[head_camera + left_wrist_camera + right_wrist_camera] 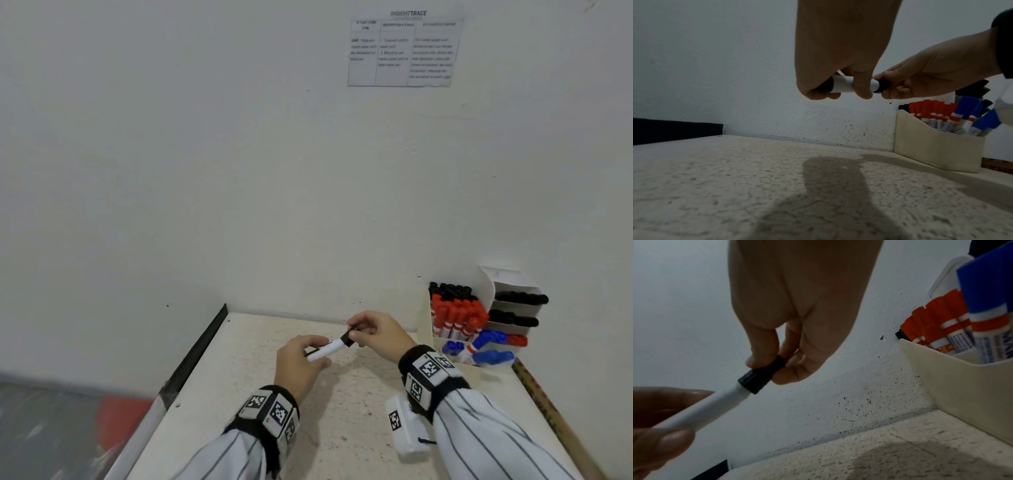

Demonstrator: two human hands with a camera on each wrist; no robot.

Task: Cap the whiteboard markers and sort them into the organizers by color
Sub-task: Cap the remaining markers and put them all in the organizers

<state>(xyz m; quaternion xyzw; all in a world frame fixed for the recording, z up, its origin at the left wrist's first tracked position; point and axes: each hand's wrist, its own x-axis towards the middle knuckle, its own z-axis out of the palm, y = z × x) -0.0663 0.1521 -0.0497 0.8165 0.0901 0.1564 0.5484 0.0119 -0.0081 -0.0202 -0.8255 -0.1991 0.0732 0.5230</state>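
Marker (329, 348) held level above bench (346, 428), between both hands. Left hand (300, 364) wrapped round white barrel, fingers curled under. Right hand (378, 331) pinching black cap (762, 376) between thumb and fingertips, cap already over barrel's end. Whether fully seated: cannot tell; no gap visible in right wrist view, but no proof of a click either.

Organizer (937, 146) just right of right hand, against wall. Red markers (457, 315) and blue markers (493, 354) upright in its compartments; black markers (519, 298) lying in tiered white holder (512, 313) behind.

Risks, judged from here:
- Cap pushed on at a slant, since grip sits at cap's far end: could jam or stay loose, then drop off in the holder.
- Barrel sliding through left fingers under push, smooth plastic: push lost, cap half on.
- Colour slip: a few markers already look mixed in the front compartments, so black could land among blue.
- Right sleeve passing close to upright markers when reaching over: could knock them.
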